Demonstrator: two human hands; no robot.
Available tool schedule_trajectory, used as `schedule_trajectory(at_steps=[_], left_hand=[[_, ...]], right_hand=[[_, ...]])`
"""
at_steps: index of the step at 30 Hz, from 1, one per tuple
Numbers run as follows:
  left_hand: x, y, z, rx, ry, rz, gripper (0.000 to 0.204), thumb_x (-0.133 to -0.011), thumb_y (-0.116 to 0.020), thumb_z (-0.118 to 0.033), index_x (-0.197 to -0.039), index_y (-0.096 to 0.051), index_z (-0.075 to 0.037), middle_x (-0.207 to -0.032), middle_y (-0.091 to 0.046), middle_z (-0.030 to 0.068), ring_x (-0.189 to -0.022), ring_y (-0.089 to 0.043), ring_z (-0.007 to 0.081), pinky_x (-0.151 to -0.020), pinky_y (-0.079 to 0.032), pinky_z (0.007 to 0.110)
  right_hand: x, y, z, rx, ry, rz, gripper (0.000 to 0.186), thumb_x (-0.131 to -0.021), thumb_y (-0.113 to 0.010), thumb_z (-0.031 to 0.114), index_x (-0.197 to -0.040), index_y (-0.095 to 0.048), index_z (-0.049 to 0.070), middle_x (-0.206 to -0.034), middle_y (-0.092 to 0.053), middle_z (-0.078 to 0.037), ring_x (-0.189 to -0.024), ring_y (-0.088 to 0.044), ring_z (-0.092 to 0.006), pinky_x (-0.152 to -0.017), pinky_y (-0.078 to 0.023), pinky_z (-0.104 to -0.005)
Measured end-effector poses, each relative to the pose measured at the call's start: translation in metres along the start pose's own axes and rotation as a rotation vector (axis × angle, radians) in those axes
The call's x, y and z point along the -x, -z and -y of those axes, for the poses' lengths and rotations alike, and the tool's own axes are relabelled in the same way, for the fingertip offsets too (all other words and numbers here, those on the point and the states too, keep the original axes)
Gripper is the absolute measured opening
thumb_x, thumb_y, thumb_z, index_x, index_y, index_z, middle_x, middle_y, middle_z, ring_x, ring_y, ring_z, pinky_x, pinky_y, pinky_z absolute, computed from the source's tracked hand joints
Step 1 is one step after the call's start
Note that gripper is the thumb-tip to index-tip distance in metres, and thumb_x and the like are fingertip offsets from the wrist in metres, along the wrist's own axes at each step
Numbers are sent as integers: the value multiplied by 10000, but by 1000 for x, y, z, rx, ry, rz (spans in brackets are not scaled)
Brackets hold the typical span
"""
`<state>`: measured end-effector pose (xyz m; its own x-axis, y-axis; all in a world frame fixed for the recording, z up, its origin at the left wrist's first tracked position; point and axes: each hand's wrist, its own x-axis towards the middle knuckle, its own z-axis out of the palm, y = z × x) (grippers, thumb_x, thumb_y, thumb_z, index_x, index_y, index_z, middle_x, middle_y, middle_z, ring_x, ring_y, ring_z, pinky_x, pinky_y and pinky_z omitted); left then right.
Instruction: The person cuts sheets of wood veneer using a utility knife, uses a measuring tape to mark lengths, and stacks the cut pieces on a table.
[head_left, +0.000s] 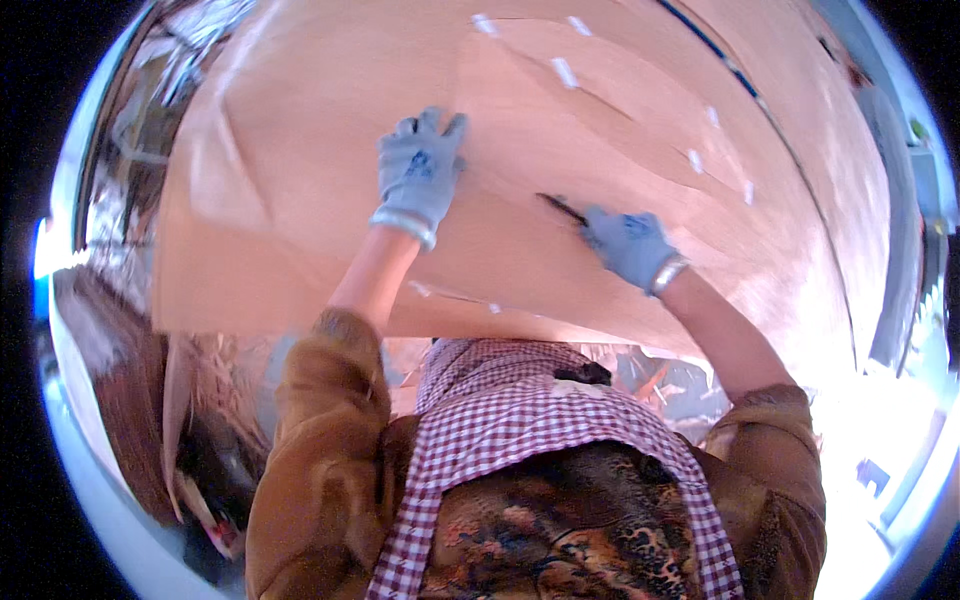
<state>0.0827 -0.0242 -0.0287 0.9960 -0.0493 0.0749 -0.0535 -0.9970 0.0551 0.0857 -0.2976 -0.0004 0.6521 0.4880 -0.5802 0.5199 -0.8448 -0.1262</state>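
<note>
A broad, thin tan sheet (pixel 330 270), which looks like wood veneer or paper, spreads out in front of me. My left hand (pixel 418 170), in a pale blue-grey glove, lies on it palm down with the fingers a little spread. To its right and slightly nearer me, my gloved right hand (pixel 632 246) is closed around a knife (pixel 562 208). Its slim dark blade points up and left, over the sheet; whether the tip touches cannot be made out. Short white tape pieces (pixel 565 73) dot the sheet along dark slits beyond my hands.
A long dark line (pixel 800 165) curves down the sheet's right side. Brown sheet-like strips (pixel 120 380) hang or lie at the lower left. Scraps (pixel 660 385) litter the floor below the near edge. A metal frame (pixel 140 150) with loose material stands at the far left.
</note>
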Motion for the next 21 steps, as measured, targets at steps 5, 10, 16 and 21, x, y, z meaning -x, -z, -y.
schedule_trajectory(at_steps=[5,10,16,21], left_hand=[[11,-18,-71,620,-113,-201,315,-864,-566,-118,-1176,-606,-132,-1025,-597,112,-917,-562,304,-771,-468,391],[12,-42,-81,427,-73,-190,309,-842,-607,-202,-1147,-621,-153,-1002,-579,56,-871,-556,289,-712,-487,407],[13,-44,-82,371,-97,-202,331,-837,-621,-255,-1152,-617,-151,-1017,-571,46,-871,-546,289,-703,-483,405],[13,-46,-86,352,-109,-205,339,-849,-607,-261,-1168,-604,-145,-1025,-573,46,-885,-552,290,-715,-479,404]], right_hand=[[-3,-3,14,8,-30,-57,182,-890,-459,198,-1001,-551,87,-852,-673,-161,-791,-669,-341,-624,-501,-460],[12,11,-4,40,-14,59,178,-895,-462,221,-1009,-553,120,-849,-669,-130,-791,-666,-312,-636,-493,-421],[67,-14,-96,57,-67,145,136,-905,-478,275,-979,-531,174,-740,-646,-44,-688,-644,-254,-577,-430,-373],[107,-18,-162,280,-207,193,173,-925,-464,335,-984,-560,203,-751,-658,-40,-697,-646,-259,-699,-403,-393]])
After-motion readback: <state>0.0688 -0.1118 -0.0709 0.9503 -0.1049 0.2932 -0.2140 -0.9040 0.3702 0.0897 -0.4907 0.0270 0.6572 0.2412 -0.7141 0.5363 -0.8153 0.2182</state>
